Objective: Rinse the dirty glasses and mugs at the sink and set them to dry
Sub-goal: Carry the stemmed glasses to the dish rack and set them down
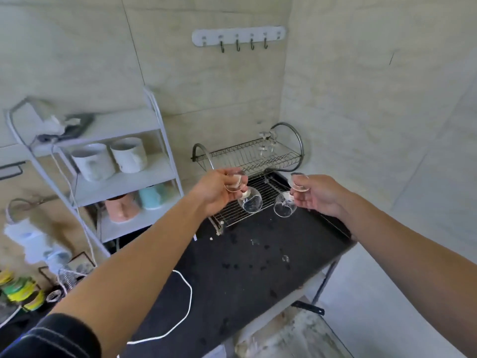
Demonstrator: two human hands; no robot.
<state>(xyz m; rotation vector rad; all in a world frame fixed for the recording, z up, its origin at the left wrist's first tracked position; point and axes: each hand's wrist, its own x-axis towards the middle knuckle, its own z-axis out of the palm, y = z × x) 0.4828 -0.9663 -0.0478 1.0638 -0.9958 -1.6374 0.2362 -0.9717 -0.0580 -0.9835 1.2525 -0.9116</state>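
My left hand point(215, 191) grips a clear stemmed glass point(249, 201) by its foot, bowl hanging down. In the same way my right hand point(318, 196) holds a second stemmed glass point(284, 206) upside down. Both glasses hang just above the lower grid of a two-tier wire dish rack point(232, 213) on a black table point(247, 275). Other clear glasses point(267, 143) stand on the rack's upper tier at the back right. No sink is in view.
A white shelf unit point(165, 140) left of the rack holds two white mugs point(108, 157) and pink and blue ones lower down. A white cord point(189, 290) lies on the wet table. A hook rail point(238, 38) hangs on the wall. Clutter fills the lower left.
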